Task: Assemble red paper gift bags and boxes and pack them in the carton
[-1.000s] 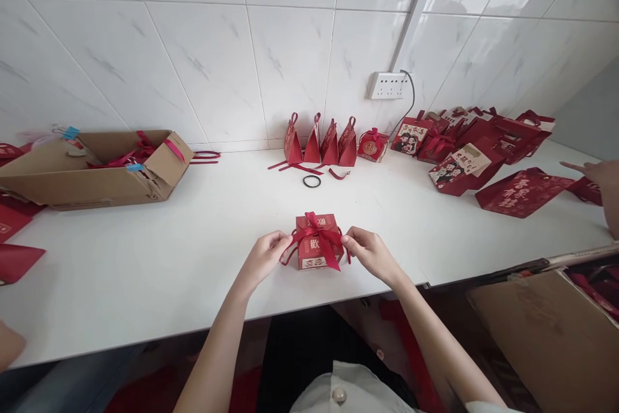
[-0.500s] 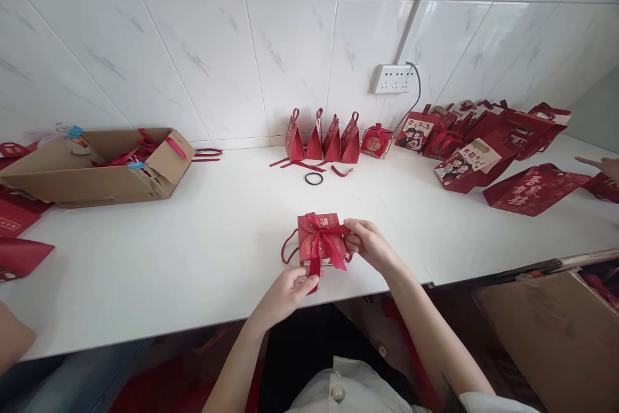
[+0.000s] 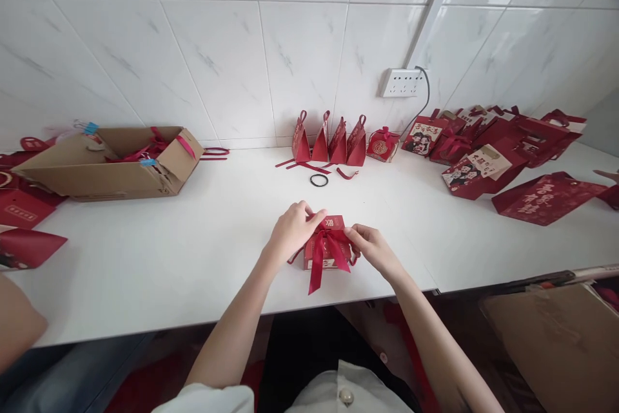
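Observation:
A small red gift box (image 3: pixel 333 222) with pale lettering lies on the white table in front of me. Over its front is a red satin ribbon (image 3: pixel 318 265) tied in a bow, its two tails hanging down past the lower edge. My left hand (image 3: pixel 296 231) reaches over the box's upper left side, thumb and fingers closed on the upper part of the ribbon. At the right side, my right hand (image 3: pixel 371 247) pinches the ribbon's right loop; the fingers partly cover it. Twisted red cord handles show at both sides of the box.
Several red triangular boxes (image 3: pixel 356 142) stand by the wall, with ribbon strips and a black ring (image 3: pixel 319 180) before them. Left is a cardboard box (image 3: pixel 120 189) of ribbons; right, many red gift bags (image 3: pixel 546 197). Parts of other people show at both edges.
My left hand has let go of the lower ribbon tail and moved up to the top of the bow. My right hand stays at the right loop. The view has shifted slightly left.

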Demonstrator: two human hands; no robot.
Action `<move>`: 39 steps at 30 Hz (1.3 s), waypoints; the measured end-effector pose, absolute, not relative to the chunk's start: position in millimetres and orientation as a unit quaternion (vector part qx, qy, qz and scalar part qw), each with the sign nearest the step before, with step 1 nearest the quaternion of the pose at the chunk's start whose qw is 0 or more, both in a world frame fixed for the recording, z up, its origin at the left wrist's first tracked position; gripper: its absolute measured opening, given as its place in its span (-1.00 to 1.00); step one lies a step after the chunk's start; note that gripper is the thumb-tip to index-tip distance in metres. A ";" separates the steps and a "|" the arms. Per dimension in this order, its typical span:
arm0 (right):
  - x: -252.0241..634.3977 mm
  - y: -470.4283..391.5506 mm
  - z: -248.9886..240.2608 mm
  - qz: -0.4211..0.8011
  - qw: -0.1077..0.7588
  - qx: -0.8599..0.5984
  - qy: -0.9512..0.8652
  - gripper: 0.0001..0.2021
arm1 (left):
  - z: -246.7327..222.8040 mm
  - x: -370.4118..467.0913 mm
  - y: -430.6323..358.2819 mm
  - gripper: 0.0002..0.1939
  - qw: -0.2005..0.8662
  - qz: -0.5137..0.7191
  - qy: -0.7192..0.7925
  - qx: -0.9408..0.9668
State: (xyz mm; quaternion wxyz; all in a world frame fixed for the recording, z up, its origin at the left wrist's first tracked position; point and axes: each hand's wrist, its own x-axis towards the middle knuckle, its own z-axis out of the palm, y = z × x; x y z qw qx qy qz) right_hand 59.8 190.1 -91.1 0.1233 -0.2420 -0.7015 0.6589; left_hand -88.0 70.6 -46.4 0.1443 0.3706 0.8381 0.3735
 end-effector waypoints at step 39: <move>42.5 191.8 -107.8 0.782 0.107 -0.242 -0.564 -0.42 | -94.7 -34.5 51.2 -0.67 0.172 0.629 0.744 0.143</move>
